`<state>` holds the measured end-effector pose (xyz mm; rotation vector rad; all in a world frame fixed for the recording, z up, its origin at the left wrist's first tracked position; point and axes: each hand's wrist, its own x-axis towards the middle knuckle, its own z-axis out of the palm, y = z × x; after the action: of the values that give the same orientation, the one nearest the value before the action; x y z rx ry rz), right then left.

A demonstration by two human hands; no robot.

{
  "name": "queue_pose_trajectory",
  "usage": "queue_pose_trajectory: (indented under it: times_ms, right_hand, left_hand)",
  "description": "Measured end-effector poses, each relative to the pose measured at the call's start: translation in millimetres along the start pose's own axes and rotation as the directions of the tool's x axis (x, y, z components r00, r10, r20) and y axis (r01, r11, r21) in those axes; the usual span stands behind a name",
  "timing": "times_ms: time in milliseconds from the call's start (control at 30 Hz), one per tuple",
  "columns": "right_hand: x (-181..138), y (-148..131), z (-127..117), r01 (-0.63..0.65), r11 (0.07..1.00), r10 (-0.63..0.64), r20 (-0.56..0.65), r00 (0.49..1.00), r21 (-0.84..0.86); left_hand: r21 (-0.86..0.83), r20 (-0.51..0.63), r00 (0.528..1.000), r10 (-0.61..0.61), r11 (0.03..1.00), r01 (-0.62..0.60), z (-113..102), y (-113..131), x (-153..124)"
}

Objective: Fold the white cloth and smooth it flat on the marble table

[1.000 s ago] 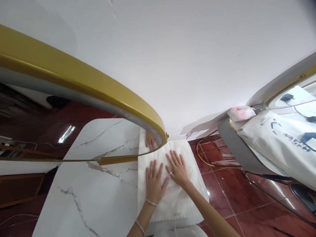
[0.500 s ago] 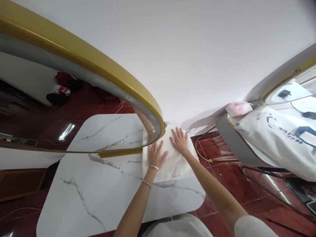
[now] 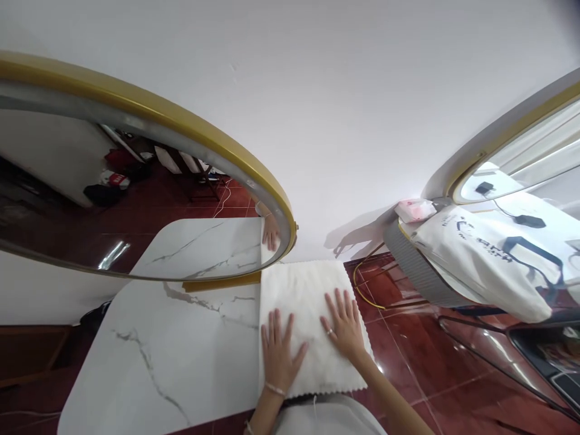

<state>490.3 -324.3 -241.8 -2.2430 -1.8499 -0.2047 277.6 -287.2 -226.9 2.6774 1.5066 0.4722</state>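
Note:
A white cloth (image 3: 303,287) with scalloped edges lies on the right end of the marble-patterned table (image 3: 217,362). Its lower edge reaches the near side of the table, close to my body. My left hand (image 3: 278,356) rests flat on the cloth's lower left part, fingers spread, a bracelet at the wrist. On the lower right part lies my right hand (image 3: 344,326), palm down with fingers apart and a ring on one finger. Neither hand grips anything. Faint wrinkles run across the cloth above the hands.
A large gold-framed round mirror (image 3: 212,142) hangs over the table's left part. To the right, another table bears a white printed bag (image 3: 480,254) and a pink-and-white tissue pack (image 3: 414,210), below a second mirror (image 3: 498,130). Dark red tiles (image 3: 408,362) cover the floor.
Both hands have slid from the far part of the cloth toward my body. The cloth now reaches farther toward me, over the table's near edge area. The view has shifted slightly.

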Motion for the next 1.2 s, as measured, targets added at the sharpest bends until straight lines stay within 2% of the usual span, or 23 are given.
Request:
queue_pose_trajectory:
  times_ms: [100,200,300,367,467,567,667,733,800,867,900,933,1000,1033,1100,1200]
  right_hand:
    - [49.1,12.6,10.7,0.029,0.999,-0.029,-0.001,1.0,-0.014]
    - [102.5,21.9,20.7,0.032,0.999,-0.032,0.068,0.997,0.001]
    - [127.7,22.3,27.1,-0.002,1.0,0.0,0.083,0.997,0.031]
    - [120.2,18.0,27.2,-0.055,0.998,0.053,0.061,0.997,0.04]
    - [78.3,7.5,19.8,-0.095,0.994,0.095,-0.007,0.995,0.045]
    - [22.2,-5.8,6.4,-0.045,0.998,0.046,-0.039,0.998,0.044]
    - [-20.9,-22.2,-7.2,0.025,0.998,-0.024,-0.013,1.0,0.059]
    - [-34.5,-34.0,-13.3,0.049,0.996,-0.05,0.007,0.999,0.069]
    - [-37.0,-44.3,-15.7,0.053,0.996,-0.054,0.014,0.998,0.072]
    - [-33.0,-51.3,-15.3,0.055,0.996,-0.056,0.012,0.998,0.07]
    - [-30.3,-53.3,-14.6,0.056,0.996,-0.057,0.009,0.998,0.068]
    - [-27.9,-54.3,-13.7,0.058,0.996,-0.059,0.01,0.998,0.065]
    - [-25.1,-54.3,-12.2,0.062,0.996,-0.063,0.015,0.998,0.059]
    - [-24.8,-53.6,-11.7,0.062,0.997,-0.063,0.018,0.998,0.055]
    - [-25.5,-52.3,-10.9,0.061,0.997,-0.062,0.023,0.998,0.05]
    - [-27.1,-52.3,-10.2,0.065,0.997,-0.066,0.022,0.998,0.051]
  left_hand:
    - [-0.014,-0.018,1.0,-0.016,1.0,0.016,11.5,-6.7,39.8]
    - [-0.02,0.002,1.0,-0.029,0.999,0.029,20.5,-13.9,84.4]
    - [-0.012,0.051,0.998,-0.023,1.0,0.023,25.4,-17.3,110.1]
    - [-0.005,0.076,0.997,0.005,1.0,-0.005,24.9,-16.6,109.9]
    - [0.002,0.086,0.994,0.062,0.998,-0.063,17.1,-14.0,85.4]
    - [0.009,0.08,0.991,0.106,0.994,-0.107,3.3,-13.7,44.0]
    - [0.018,0.066,0.993,0.099,0.995,-0.1,-9.8,-17.4,0.7]
    - [0.007,0.058,0.996,0.069,0.998,-0.07,-15.2,-21.7,-21.0]
    - [-0.052,0.038,0.999,0.031,0.998,-0.029,-17.2,-27.8,-30.3]
    - [-0.167,-0.039,0.997,-0.074,0.984,0.066,-16.6,-37.5,-22.5]
    - [-0.238,-0.09,0.981,-0.172,0.96,0.146,-15.6,-44.2,-11.8]
    - [-0.31,-0.134,0.948,-0.287,0.921,0.235,-14.2,-52.6,2.8]
    - [-0.424,-0.172,0.854,-0.491,0.819,0.386,-10.9,-73.6,39.2]
    - [-0.452,-0.166,0.83,-0.532,0.789,0.416,-9.2,-85.6,58.1]
    - [-0.486,-0.142,0.824,-0.549,0.764,0.425,-6.7,-109.2,90.4]
    - [-0.49,-0.158,0.819,-0.552,0.764,0.42,-9.5,-129.2,113.9]
